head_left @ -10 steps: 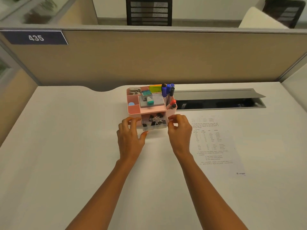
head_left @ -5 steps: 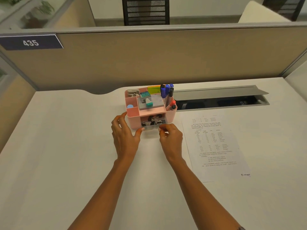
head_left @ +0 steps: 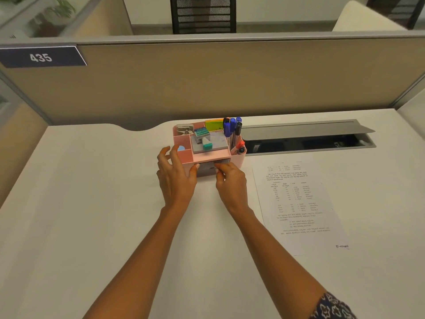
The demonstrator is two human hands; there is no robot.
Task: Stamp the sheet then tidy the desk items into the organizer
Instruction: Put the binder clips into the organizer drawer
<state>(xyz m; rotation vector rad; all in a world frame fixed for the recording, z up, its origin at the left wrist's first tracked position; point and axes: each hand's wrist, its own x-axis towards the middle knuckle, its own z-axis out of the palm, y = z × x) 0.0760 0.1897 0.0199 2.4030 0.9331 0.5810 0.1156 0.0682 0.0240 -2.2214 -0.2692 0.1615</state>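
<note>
At frame centre, my left hand [head_left: 177, 178], fingers spread, braces the pink organizer [head_left: 208, 155] at its left corner. My right hand [head_left: 230, 180], fingers curled, seems to pinch the drawer [head_left: 207, 171] front. The sheet [head_left: 296, 203] lies just right.

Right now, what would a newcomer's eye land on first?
A pink organizer sits mid-way along the desk, with blue pens standing in its right corner and a stamp lying in the middle. Two bare hands meet at its front: the left hand braces its left side, and the right hand pinches its grey drawer. A printed sheet lies flat to the right.
</note>
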